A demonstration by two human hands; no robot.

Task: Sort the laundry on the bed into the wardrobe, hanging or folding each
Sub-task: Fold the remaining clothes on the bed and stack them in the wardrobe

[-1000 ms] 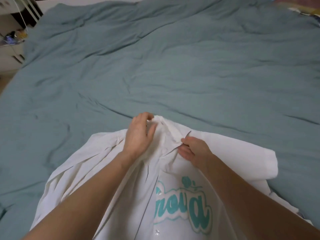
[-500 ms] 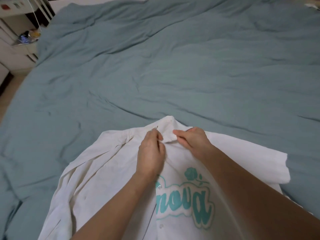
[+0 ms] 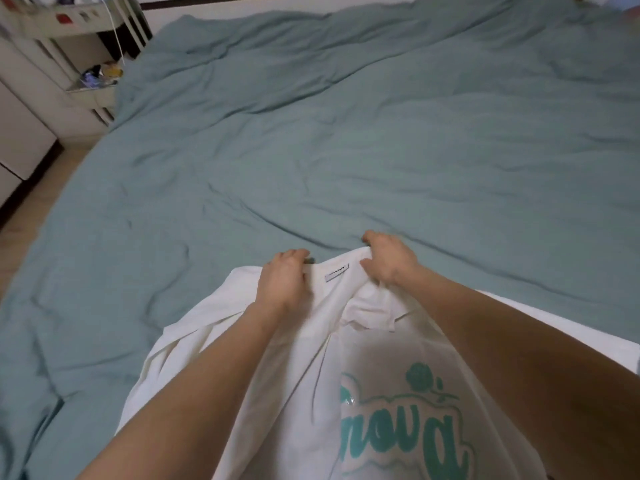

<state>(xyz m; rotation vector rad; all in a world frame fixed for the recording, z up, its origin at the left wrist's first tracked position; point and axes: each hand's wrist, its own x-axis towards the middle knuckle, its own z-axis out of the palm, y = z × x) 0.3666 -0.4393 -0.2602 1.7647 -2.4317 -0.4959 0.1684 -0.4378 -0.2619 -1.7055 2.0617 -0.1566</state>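
The white shirt [image 3: 363, 375] lies front-up at the near edge of the bed [image 3: 346, 150], collar facing the far edge. The left hand [image 3: 282, 282] and right hand [image 3: 388, 259] each grip the collar [image 3: 337, 271], one either side of the label. Hold both grips level and pull the collar taut before hanging or folding

We cannot read the small label [image 3: 337, 272] inside the collar of the white shirt [image 3: 311, 393]; its print is too small. The shirt's hem runs off the bottom edge, and its teal lettering [image 3: 401, 434] is partly covered by our right forearm. Far left of the shirt, the clutter on the bedside shelf [image 3: 100, 76] is too blurred to identify.
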